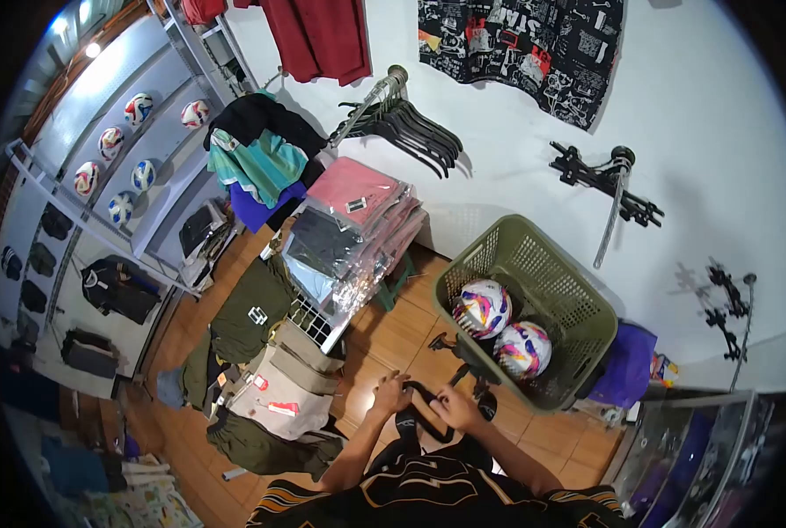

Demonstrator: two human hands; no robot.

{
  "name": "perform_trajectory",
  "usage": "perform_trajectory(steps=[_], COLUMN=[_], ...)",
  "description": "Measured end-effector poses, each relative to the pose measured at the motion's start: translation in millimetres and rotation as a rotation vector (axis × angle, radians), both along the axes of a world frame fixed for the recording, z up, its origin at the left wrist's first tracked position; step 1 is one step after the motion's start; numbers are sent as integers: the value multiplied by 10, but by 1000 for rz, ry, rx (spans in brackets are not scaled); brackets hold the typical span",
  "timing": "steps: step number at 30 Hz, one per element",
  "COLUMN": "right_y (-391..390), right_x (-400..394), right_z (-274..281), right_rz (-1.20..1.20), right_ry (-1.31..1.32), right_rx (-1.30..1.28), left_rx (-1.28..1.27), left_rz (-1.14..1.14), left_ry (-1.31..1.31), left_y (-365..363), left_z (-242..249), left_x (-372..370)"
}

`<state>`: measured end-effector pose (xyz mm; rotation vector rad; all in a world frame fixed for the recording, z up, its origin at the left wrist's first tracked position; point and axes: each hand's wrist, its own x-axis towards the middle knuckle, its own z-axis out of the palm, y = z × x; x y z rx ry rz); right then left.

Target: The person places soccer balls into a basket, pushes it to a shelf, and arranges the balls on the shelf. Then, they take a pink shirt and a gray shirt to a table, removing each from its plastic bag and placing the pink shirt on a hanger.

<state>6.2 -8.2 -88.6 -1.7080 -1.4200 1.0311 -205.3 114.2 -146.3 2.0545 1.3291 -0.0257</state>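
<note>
Low in front of my body, my left hand [392,394] has its fingers curled at the left end of a black looped strap-like item [429,432]. My right hand [457,412] is closed at the other side of this loop, with the fingers bent inward. The exact kind of the black item cannot be made out. Beneath it are my feet in black sandals [406,424] on the tiled floor. Just beyond my right hand stands an olive laundry basket [578,308] holding two colourful balls, a nearer ball [523,350] and a farther ball [482,309].
To the left lie folded beige trousers [279,396] and olive garments [248,308]. Plastic-wrapped clothes [353,198] are stacked behind them. Black hangers [402,132] hang on a wall rod. A purple bag [626,363] and a glass case [701,458] stand right.
</note>
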Motion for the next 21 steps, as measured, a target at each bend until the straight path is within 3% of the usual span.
perform_trajectory(steps=[2,3,5,6,8,9,11,16,19,21], right_y=[-290,-403,-519,-591,-739,-838,-1012,-1514,-1818,-2050], right_x=[-565,-825,-1108,-1196,-1343,-1372,-1443,-1685,-1874,-1986], right_z=[-77,-154,-211,-201,-344,-452,-342,-223,-232,-274], right_rz=[81,9,-128,-197,-306,-335,-371,-338,-333,-313], right_ry=[-86,-133,-213,-220,-316,-368,-403,-438,-485,-516], right_rx=[-114,15,166,60,131,138,97,-46,-52,-23], left_rx=[-105,-117,-16,22,89,30,17,44,148,72], left_rz=[-86,-104,-201,-230,-296,-320,-348,-427,-426,-431], left_ry=[-88,-193,-23,-35,-113,-34,-45,72,-7,27], left_y=[-169,-265,-419,-451,-479,-508,-623,-1149,-1561,-1784], left_z=[95,62,512,449,253,302,137,190,177,183], left_x=[-238,-344,-413,-476,-615,-620,-725,-1071,-1334,-1483])
